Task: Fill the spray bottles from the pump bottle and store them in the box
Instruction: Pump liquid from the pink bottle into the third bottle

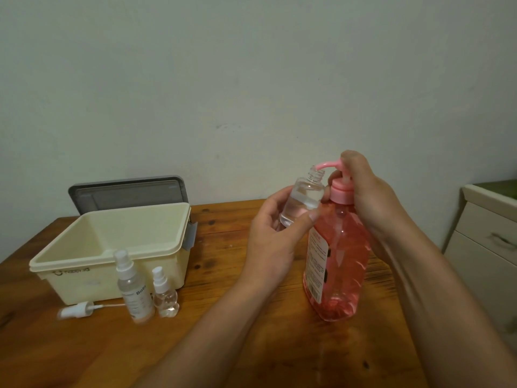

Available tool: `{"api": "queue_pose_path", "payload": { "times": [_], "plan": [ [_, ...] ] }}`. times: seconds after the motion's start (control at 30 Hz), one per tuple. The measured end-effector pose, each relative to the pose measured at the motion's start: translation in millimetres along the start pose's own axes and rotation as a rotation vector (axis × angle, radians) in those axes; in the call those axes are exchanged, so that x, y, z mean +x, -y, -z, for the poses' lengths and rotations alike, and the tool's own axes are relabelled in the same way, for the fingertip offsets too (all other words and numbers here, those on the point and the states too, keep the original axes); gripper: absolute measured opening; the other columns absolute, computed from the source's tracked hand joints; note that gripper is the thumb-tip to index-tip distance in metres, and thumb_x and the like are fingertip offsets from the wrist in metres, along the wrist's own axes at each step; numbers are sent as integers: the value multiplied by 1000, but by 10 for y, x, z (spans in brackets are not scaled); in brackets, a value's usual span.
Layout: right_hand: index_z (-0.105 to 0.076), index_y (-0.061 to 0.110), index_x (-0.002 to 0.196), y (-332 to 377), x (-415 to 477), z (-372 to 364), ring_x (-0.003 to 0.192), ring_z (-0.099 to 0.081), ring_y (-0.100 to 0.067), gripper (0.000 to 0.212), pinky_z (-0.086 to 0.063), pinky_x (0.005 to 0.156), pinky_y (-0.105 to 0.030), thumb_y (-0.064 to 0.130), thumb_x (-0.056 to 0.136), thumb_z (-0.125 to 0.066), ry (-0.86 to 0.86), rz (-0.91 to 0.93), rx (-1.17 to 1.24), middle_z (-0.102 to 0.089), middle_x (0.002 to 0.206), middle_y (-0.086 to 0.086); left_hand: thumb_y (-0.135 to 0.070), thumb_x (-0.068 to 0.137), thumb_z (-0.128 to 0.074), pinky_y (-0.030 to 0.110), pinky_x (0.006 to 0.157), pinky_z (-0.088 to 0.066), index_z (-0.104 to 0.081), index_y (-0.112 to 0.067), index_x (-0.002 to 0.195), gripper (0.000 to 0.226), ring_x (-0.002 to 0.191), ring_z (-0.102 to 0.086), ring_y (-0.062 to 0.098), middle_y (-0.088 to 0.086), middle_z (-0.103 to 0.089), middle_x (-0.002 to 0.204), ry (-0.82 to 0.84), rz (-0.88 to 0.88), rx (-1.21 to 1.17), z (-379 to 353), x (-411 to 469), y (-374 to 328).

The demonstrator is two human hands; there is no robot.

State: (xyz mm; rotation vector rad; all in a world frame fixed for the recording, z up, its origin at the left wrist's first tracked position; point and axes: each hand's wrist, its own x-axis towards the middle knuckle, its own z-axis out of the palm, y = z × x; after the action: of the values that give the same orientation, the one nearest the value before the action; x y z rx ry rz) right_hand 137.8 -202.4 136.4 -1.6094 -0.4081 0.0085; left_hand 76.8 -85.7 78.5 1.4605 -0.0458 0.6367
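A pink pump bottle (337, 264) stands on the wooden table (223, 317). My right hand (363, 191) wraps around its pump head and neck. My left hand (275, 236) holds a small clear uncapped bottle (303, 198), tilted, with its open mouth under the pink nozzle; clear liquid shows inside it. A tall capped spray bottle (134, 287) and a short capped spray bottle (165, 294) stand in front of the cream box (70, 264), which is open. A loose white spray cap (77, 309) with its tube lies on the table at the left.
The box's grey lid (126, 193) leans against the wall behind it. A cream cabinet with a drawer handle (486, 236) stands to the right of the table. The wall runs close behind the table's far edge.
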Motion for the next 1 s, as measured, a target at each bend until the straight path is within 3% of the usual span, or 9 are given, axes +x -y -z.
{"api": "queue_pose_path", "payload": {
  "times": [0.13,0.23,0.63,0.8,0.9,1.0],
  "plan": [
    [-59,13,80,4,24,4,59,-53,-21,38,-43,62,-37,39,97,-36,3,18,-28,-65,59,1,-13,83,-73,14,76,-53,-59,-19,125,45,99,-66,-1,-6,-69,115,-9,-2,11,-2,18,-3],
    [-58,12,83,-14,45,4,55,-51,-18,35,-42,60,-36,35,97,-36,11,31,-39,-66,66,-3,-15,82,-74,14,77,-53,-60,-19,125,46,98,-65,-3,-8,-69,113,-8,-2,16,6,15,2],
    [-63,19,78,-17,12,2,50,-54,-16,49,-44,61,-36,57,95,-37,-4,17,10,-67,66,-3,-14,82,-73,12,76,-51,-58,-15,128,48,99,-66,-1,-4,-69,117,5,5,16,9,1,0],
    [-72,46,64,-9,-17,10,64,-62,-17,54,-52,72,-42,62,98,-33,15,53,1,-70,77,-5,-18,82,-74,12,75,-51,-58,-18,128,49,99,-65,-2,-7,-68,116,-2,23,30,9,-13,4],
    [-74,45,78,-20,-30,27,67,-66,-18,54,-53,77,-43,69,96,-29,40,93,-12,-72,82,-8,-15,83,-73,12,76,-51,-58,-17,128,47,99,-66,-3,-8,-69,114,-20,41,20,34,-36,-5],
    [-71,31,100,-39,-26,31,78,-72,-17,63,-57,84,-45,77,89,-30,22,95,-58,-75,88,-4,-16,83,-73,8,73,-50,-57,-21,127,47,94,-64,-9,-12,-67,113,-36,41,22,84,-61,-28]
  ]
}}
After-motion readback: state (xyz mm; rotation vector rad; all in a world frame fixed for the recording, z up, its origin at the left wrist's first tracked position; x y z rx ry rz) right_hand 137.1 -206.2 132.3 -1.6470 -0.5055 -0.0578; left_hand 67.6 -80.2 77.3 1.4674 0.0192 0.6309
